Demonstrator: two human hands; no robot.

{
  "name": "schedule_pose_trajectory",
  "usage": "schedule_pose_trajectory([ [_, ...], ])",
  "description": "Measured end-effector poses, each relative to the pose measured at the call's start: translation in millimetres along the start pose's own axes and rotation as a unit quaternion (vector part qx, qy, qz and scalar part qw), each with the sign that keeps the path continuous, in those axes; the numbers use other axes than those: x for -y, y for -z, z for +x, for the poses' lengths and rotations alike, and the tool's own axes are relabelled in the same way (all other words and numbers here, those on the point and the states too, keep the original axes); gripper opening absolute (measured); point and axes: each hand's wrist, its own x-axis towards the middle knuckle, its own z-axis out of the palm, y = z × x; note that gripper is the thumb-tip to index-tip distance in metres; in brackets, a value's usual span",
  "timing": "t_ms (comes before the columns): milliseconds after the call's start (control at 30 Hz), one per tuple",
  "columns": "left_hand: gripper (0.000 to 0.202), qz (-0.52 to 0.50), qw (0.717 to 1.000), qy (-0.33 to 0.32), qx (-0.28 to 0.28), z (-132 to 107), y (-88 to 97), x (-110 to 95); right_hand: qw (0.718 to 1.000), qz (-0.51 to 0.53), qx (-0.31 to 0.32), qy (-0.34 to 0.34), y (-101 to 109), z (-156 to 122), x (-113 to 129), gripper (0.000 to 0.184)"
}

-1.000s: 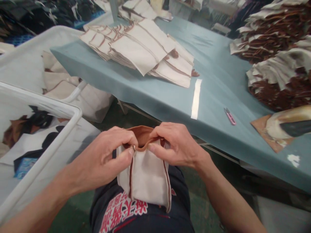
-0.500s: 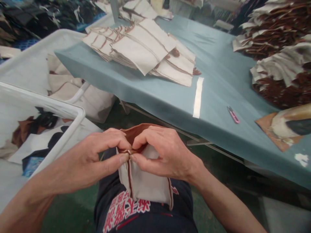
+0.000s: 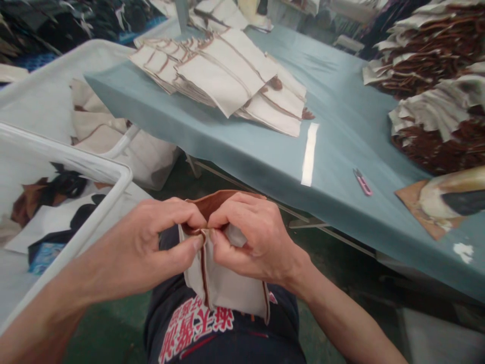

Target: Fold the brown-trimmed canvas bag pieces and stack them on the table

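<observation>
A cream fabric piece [image 3: 237, 285] with brown-edged seams and a brown inside hangs over my lap, in front of a dark apron [image 3: 265, 338] with red and white lettering. My left hand [image 3: 162, 237] pinches its upper rim just left of the brown seam. Close beside it, my right hand [image 3: 253, 235] grips the same rim between thumb and forefinger, on the right of the seam. The thumbs almost meet at the seam's top. Behind the fingers the brown back wall of the piece shows, and its inside is mostly hidden.
On the blue-covered table [image 3: 265, 162] lie stacked cream pieces [image 3: 227, 71], a white strip [image 3: 310, 154], pink thread snips [image 3: 362, 182] and a glue-smeared container [image 3: 435, 199]. Brown-and-cream piles [image 3: 435, 116] rise at right. White bins [image 3: 125, 174] with scraps stand at left.
Both hands stay pinched on the rim and have shifted slightly. The thumbs and the right fingers have moved a little along the seam's top. The view has tilted slightly.
</observation>
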Motion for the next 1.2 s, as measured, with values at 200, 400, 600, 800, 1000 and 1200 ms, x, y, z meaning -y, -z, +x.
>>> schedule_pose_trajectory([
  [200,0.022,0.06,0.997,-0.039,0.012,6,8.6,-10,0.996,-0.077,0.004,0.035,-6,2,0,0.018],
  [400,0.029,0.081,0.993,-0.08,0.031,11,9.7,-12,0.999,0.008,0.038,-0.024,-1,2,0,0.004],
  [600,0.034,0.11,0.988,-0.105,0.0,3,7.3,-4,0.969,-0.051,0.189,-0.154,13,16,6,0.011],
  [800,0.032,0.127,0.983,-0.127,-0.041,4,8.7,-5,0.974,-0.063,0.187,-0.11,11,18,-1,0.015],
  [1000,0.029,0.146,0.98,-0.122,-0.057,6,3.8,-5,0.975,-0.049,0.18,-0.124,9,15,-2,0.011],
  [1200,0.022,0.176,0.967,-0.158,-0.091,1,-0.8,-5,0.97,0.102,0.157,-0.154,22,21,-4,0.008],
])
